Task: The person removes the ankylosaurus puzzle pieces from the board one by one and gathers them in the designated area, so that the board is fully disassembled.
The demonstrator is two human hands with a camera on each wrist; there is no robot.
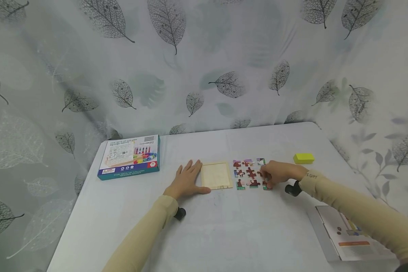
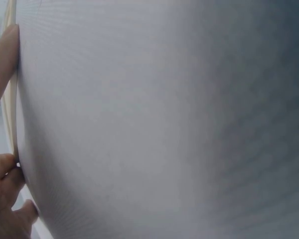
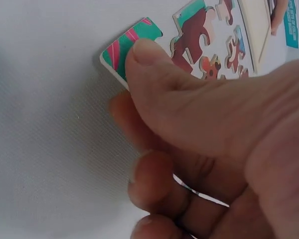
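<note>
The left hand [image 1: 185, 182] rests with spread, straight fingers on the table [image 1: 204, 234], its thumb and fingertips at the left side of a shallow wooden puzzle tray [image 1: 216, 175]. To the tray's right lie several jigsaw pieces [image 1: 250, 173] in loose rows, with brown, green and purple printing. Over their right column, the right hand [image 1: 278, 172] has curled fingers. In the right wrist view it pinches a green corner puzzle piece [image 3: 117, 52] with pink stripes, thumb on the printed face and index finger at the edge. The palm hides part of the other pieces there.
A flat boxed set [image 1: 129, 156] with a teal edge lies at the back left. A yellow block [image 1: 303, 158] sits beyond the right hand. Under the right forearm is a white box [image 1: 329, 234] at the front right. A leaf-patterned curtain [image 1: 204, 64] hangs behind the table.
</note>
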